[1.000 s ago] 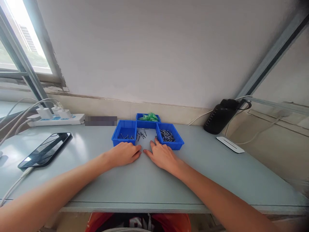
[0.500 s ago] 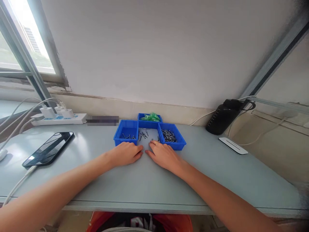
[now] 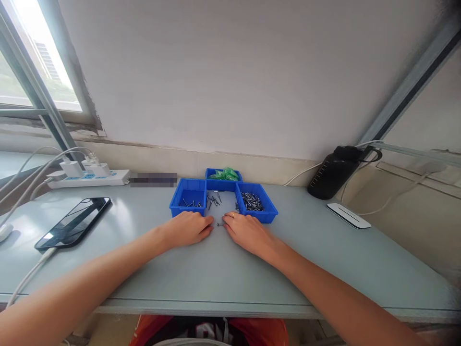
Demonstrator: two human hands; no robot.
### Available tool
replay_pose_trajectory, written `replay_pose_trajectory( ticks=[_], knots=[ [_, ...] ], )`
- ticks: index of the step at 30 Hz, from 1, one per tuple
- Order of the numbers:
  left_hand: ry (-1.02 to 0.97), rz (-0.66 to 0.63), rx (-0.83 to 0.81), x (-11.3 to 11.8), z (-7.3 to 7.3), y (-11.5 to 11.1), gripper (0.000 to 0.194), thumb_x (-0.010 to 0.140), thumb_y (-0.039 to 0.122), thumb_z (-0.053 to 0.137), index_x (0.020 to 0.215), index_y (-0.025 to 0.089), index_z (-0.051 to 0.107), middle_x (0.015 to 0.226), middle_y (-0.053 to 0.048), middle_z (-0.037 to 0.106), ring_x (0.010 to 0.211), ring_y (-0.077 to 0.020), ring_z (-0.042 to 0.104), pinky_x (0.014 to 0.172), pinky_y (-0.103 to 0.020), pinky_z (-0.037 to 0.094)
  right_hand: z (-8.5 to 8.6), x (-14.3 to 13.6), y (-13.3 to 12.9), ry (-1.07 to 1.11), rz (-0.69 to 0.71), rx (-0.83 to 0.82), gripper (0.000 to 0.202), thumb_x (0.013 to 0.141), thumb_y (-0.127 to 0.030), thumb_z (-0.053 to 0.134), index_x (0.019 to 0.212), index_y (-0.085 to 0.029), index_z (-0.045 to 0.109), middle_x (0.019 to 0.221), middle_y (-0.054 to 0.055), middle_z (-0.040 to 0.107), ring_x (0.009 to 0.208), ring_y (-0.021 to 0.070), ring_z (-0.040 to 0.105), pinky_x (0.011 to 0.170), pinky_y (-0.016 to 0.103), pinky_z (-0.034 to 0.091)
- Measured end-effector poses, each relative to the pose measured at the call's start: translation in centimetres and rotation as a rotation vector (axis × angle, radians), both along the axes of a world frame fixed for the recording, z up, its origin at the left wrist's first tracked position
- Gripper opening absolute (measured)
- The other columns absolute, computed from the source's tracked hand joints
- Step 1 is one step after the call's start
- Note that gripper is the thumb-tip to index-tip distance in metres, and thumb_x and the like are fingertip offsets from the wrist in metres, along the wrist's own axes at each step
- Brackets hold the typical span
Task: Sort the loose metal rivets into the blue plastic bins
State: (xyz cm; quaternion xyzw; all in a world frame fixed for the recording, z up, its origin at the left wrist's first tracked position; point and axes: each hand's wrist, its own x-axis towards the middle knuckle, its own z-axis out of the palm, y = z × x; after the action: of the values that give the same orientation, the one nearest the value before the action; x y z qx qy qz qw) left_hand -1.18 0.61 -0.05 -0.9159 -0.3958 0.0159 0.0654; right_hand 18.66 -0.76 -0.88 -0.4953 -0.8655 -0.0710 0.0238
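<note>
My right hand pinches a small metal screw, whose end points left toward my other hand. My left hand rests on the table by the front of the left blue bin, fingers curled together; whether anything is under them is hidden. A few metal pieces lie in that bin. The right blue bin, beside my right hand, holds a pile of metal pieces. Several loose pieces lie on the table between the bins. Behind them, the rear blue bin holds green packaging.
A phone with a cable lies at the left, below a white power strip. At the right stand a black bottle and a flat white device. The table's front edge runs below my arms.
My right hand has drawn slightly back and to the right. A screw now shows at its fingertips. My left hand has stayed in place.
</note>
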Motion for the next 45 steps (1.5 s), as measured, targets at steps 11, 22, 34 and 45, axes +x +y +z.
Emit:
replay_pose_trajectory(
  ticks=[11, 22, 34, 45],
  knots=[
    [-0.006, -0.031, 0.020, 0.22, 0.02, -0.20, 0.030, 0.095, 0.036, 0.030, 0.091, 0.020, 0.056, 0.068, -0.004, 0.065, 0.061, -0.0208, 0.064, 0.052, -0.026, 0.041, 0.09, 0.50, -0.13, 0.025, 0.066, 0.017, 0.025, 0.096, -0.023, 0.031, 0.092, -0.020, 0.056, 0.089, 0.003, 0.063, 0.071, 0.0162, 0.061, 0.054, 0.028, 0.033],
    [-0.043, -0.099, -0.021, 0.40, 0.03, -0.22, 0.025, 0.094, 0.036, 0.037, 0.093, 0.021, 0.057, 0.076, -0.002, 0.068, 0.068, -0.0201, 0.065, 0.054, -0.025, 0.040, 0.14, 0.47, -0.09, 0.054, 0.136, -0.039, 0.023, 0.096, -0.023, 0.034, 0.093, -0.020, 0.056, 0.093, 0.003, 0.062, 0.074, 0.0138, 0.061, 0.055, 0.028, 0.035],
    [-0.081, -0.098, -0.012, 0.41, -0.08, -0.27, 0.017, 0.091, 0.030, 0.041, 0.087, 0.021, 0.055, 0.071, -0.002, 0.066, 0.065, -0.0186, 0.065, 0.053, -0.024, 0.039, 0.03, 0.66, 0.08, 0.082, 0.160, -0.048, 0.018, 0.093, -0.023, 0.038, 0.092, -0.021, 0.056, 0.093, 0.002, 0.060, 0.074, 0.0127, 0.058, 0.056, 0.026, 0.033],
    [-0.115, -0.043, -0.001, 0.44, 0.39, -0.27, 0.017, 0.091, 0.030, 0.040, 0.095, 0.021, 0.054, 0.076, -0.002, 0.067, 0.066, -0.0171, 0.064, 0.056, -0.024, 0.040, 0.34, 0.84, -0.04, 0.123, 0.171, -0.071, 0.020, 0.095, -0.025, 0.036, 0.089, -0.020, 0.055, 0.088, 0.002, 0.060, 0.073, 0.0128, 0.058, 0.058, 0.026, 0.034]
  ],
)
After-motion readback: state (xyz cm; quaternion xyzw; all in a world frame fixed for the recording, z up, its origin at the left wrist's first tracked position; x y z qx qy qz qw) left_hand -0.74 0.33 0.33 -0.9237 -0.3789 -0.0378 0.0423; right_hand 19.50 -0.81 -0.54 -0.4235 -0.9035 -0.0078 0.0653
